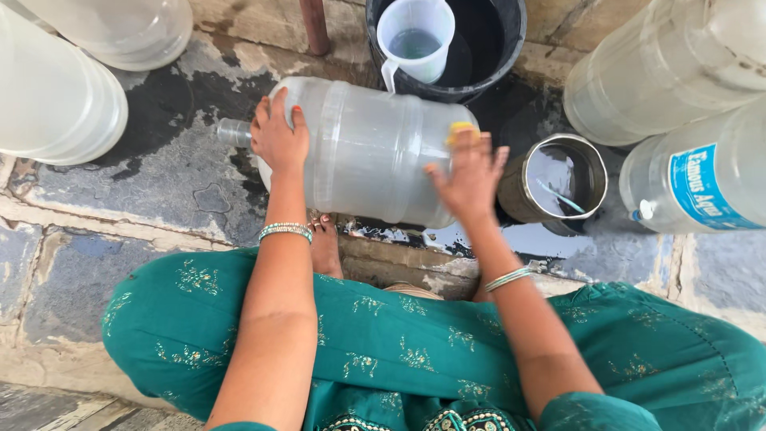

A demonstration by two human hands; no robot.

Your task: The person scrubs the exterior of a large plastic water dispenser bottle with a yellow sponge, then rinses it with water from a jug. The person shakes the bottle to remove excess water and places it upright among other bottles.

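A large clear plastic water jug (367, 152) lies on its side on the wet stone floor, neck pointing left. My left hand (278, 136) rests flat on its shoulder near the neck, steadying it. At the jug's base end my right hand (471, 172) presses a yellow scrubbing sponge (461, 129) against the plastic. My foot shows under the jug, and my green patterned clothing fills the lower part of the view.
A black bucket (511, 32) with water holds a white measuring jug (415, 36) behind the big jug. A small metal tin (558, 179) with liquid stands at the right. More clear jugs (670, 72) crowd the right side and the upper left (56, 96).
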